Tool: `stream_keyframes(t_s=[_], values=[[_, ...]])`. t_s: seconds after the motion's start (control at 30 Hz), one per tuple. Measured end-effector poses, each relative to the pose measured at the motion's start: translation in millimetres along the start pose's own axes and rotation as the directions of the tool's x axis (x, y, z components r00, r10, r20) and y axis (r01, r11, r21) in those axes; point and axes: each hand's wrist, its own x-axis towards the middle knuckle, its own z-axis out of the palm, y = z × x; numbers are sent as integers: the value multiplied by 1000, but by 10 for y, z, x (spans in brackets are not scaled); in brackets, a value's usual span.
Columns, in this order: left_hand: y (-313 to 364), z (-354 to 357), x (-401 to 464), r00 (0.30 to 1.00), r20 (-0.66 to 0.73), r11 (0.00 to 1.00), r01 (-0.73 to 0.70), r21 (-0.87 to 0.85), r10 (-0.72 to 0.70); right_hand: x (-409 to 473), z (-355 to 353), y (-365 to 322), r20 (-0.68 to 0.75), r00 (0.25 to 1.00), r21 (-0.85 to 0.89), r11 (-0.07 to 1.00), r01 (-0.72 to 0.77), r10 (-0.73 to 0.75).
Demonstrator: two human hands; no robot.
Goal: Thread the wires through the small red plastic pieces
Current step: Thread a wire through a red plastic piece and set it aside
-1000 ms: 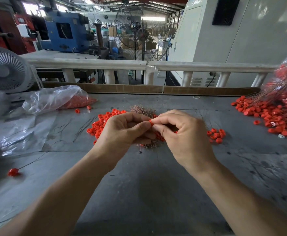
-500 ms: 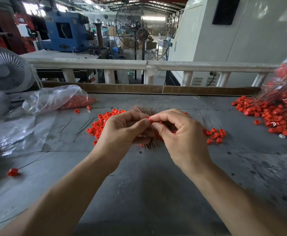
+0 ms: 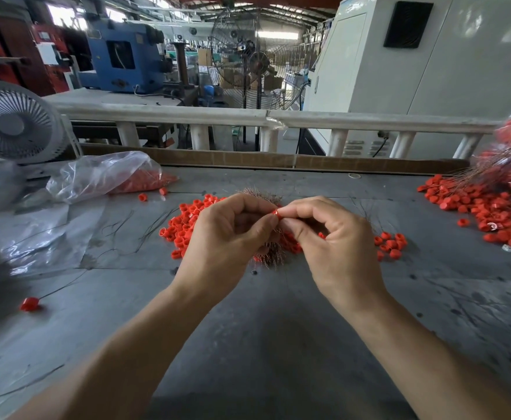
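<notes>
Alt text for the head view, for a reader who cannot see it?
Two hands, left hand and right hand, pinch one small red plastic piece between them above a grey table. Loose red pieces and a wire bundle lie beneath.

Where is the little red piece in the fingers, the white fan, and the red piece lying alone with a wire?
Small red plastic piece [image 3: 275, 212]: head view, its rim.
White round fan [image 3: 14, 125]: head view, its hub.
Lone red plastic piece on a wire [image 3: 29, 304]: head view, its body.

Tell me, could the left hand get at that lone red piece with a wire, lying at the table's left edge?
Probably yes, but not at once. The left hand pinches a small red piece together with the right hand. The lone red piece lies on bare table with nothing between.
</notes>
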Motion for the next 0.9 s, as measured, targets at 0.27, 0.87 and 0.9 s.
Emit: stream_keyframes(t_s=[0.27, 0.87, 0.9], values=[[64, 47, -16, 971, 55, 930, 239, -280, -233, -21, 50, -27, 30, 992, -232, 964, 129, -126], [81, 56, -2, 890, 127, 774, 445, -450, -437, -1, 76, -31, 42, 973, -474, 853, 219, -227], [81, 51, 0, 888, 125, 776, 449, -442, -442, 6, 70, -20, 38, 973, -469, 856, 219, -228]])
